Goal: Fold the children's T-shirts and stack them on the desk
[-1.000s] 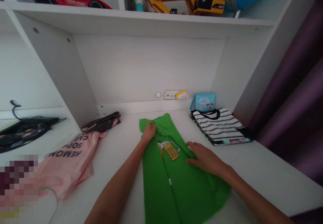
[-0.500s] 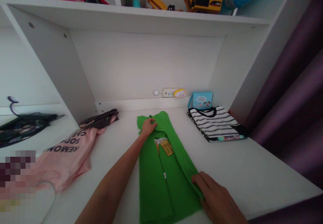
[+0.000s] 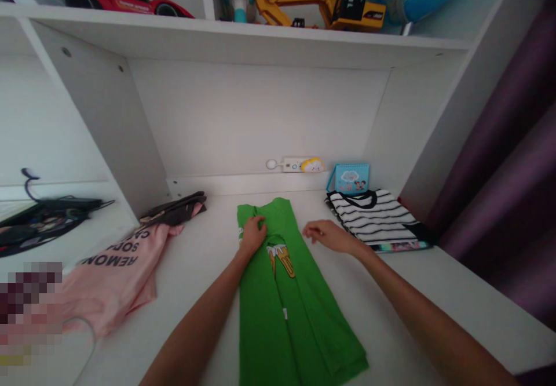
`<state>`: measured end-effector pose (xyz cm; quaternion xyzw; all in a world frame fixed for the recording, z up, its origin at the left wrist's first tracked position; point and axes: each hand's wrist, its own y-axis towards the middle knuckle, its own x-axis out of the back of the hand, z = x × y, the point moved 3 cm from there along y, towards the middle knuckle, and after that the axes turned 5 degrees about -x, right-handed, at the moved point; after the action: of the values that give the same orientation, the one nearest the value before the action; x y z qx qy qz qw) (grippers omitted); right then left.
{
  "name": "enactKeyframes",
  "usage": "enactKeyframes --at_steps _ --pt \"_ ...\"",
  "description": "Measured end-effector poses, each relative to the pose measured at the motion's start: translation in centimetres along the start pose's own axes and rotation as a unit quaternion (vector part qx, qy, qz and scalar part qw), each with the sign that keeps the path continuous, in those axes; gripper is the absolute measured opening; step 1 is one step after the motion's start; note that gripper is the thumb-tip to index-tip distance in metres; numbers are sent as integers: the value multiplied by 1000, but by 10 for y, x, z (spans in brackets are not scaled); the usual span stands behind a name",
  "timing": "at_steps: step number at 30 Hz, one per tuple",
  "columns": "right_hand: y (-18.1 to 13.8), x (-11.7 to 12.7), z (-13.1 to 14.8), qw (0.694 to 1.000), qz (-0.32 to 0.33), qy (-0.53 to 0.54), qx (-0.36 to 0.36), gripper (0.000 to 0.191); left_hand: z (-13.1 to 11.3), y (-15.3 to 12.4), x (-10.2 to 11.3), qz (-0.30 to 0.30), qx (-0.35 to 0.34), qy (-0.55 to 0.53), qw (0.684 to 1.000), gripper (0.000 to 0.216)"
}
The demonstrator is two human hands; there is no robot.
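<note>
A green t-shirt (image 3: 286,310) with a beer-mug print lies lengthwise on the white desk (image 3: 434,293), both long sides folded in toward the middle. My left hand (image 3: 253,235) rests near its collar, fingers curled down onto the cloth and pinning it. My right hand (image 3: 326,235) hovers at the shirt's upper right edge, fingers loosely bent, holding nothing I can see. A folded black-and-white striped shirt (image 3: 377,217) lies just right of that hand.
A pink printed shirt (image 3: 115,270) and a dark garment (image 3: 176,210) lie at the left. A power strip (image 3: 295,164) and a blue notebook (image 3: 353,177) stand against the back wall. Toy car (image 3: 125,0) and yellow excavator (image 3: 321,3) sit on the shelf above. Purple curtain (image 3: 508,171) hangs at right.
My right hand slid down the shirt's right side, folding it inward, then rose to the upper right edge near the collar. The left hand stayed near the collar.
</note>
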<state>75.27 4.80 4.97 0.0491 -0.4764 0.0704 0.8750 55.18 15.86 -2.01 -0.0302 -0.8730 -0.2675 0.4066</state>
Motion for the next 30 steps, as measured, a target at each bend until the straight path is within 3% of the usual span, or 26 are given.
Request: enactKeyframes --at_steps 5,8,11,15,22,27,30 --pt "115 -13 -41 993 -90 -28 -76 40 2 0 0 5 9 -3 1000 23" --pt "148 -21 -49 988 -106 -45 -100 43 3 -1 0 2 10 -6 1000 24" --pt "165 -29 -56 988 -84 -58 -114 34 4 -2 -1 -3 5 -7 1000 26" --pt "175 -35 -63 981 -75 -88 -157 25 3 -2 -1 -3 13 -2 1000 27" --pt "165 -41 -52 955 -140 -145 -215 38 2 -2 -1 14 35 7 999 32" --pt "143 -51 -27 968 -142 -167 -122 44 0 -4 -2 2 18 61 998 44" --pt "130 -70 -19 979 -94 -173 -52 48 -3 -4 -7 51 0 103 993 45"
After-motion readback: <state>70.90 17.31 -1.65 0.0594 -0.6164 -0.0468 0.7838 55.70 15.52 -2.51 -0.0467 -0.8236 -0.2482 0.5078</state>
